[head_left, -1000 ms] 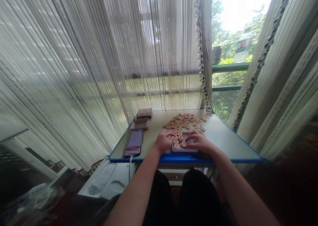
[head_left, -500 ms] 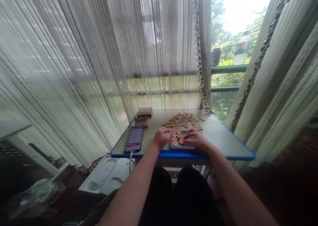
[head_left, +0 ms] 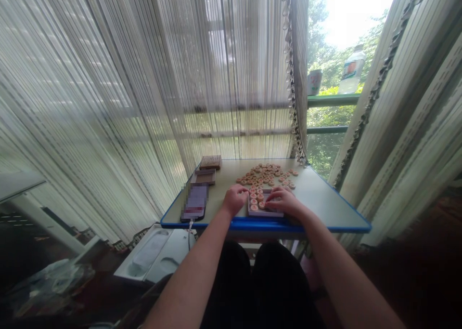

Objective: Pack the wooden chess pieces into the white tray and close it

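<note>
A shallow box (head_left: 267,214) stands near the table's front edge, with round wooden pieces (head_left: 254,207) in two columns along its left side. My right hand (head_left: 283,200) reaches over the box from the right, its fingertips at a piece (head_left: 262,205) in the second column. At the box's left wall rests my left hand (head_left: 236,198), fingers bent together; whether anything is between them is too small to tell. Behind the box many more round pieces (head_left: 265,175) lie scattered, some touching or stacked.
A phone (head_left: 195,201) with a cable lies on the left of the table (head_left: 325,203). Beyond it are an open tray (head_left: 205,177) and a brown box (head_left: 210,162). A white open case (head_left: 151,254) sits lower left. Curtains hang behind.
The lowest piece under my right fingers has moved slightly left and back, up against the first column. My left hand has stayed at the box's left wall.
</note>
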`<control>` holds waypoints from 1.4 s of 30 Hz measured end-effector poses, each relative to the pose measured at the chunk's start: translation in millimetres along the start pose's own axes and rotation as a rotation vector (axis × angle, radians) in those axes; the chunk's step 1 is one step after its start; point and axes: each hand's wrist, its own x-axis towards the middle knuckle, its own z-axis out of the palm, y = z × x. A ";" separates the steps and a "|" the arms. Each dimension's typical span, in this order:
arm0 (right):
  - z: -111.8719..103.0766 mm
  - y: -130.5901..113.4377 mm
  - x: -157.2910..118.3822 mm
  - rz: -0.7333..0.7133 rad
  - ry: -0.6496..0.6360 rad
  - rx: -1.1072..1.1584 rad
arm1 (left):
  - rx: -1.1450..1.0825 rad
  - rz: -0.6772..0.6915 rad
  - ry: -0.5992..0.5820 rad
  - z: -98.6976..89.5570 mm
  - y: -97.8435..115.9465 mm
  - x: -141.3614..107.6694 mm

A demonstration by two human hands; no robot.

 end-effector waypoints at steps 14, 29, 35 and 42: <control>-2.0 -0.1 -1.6 -0.041 -0.059 -0.019 | -0.002 -0.015 -0.003 1.1 0.6 0.1; -10.4 -10.0 -22.5 -0.348 -0.001 -0.032 | -0.008 -0.048 -0.028 -0.3 2.4 -1.5; -7.1 -11.6 -21.5 -0.330 -0.019 -0.119 | -0.036 -0.052 -0.039 -0.2 1.6 -2.2; -6.8 -10.8 -21.8 -0.342 -0.011 -0.092 | -0.002 -0.044 -0.047 -1.0 2.1 -2.3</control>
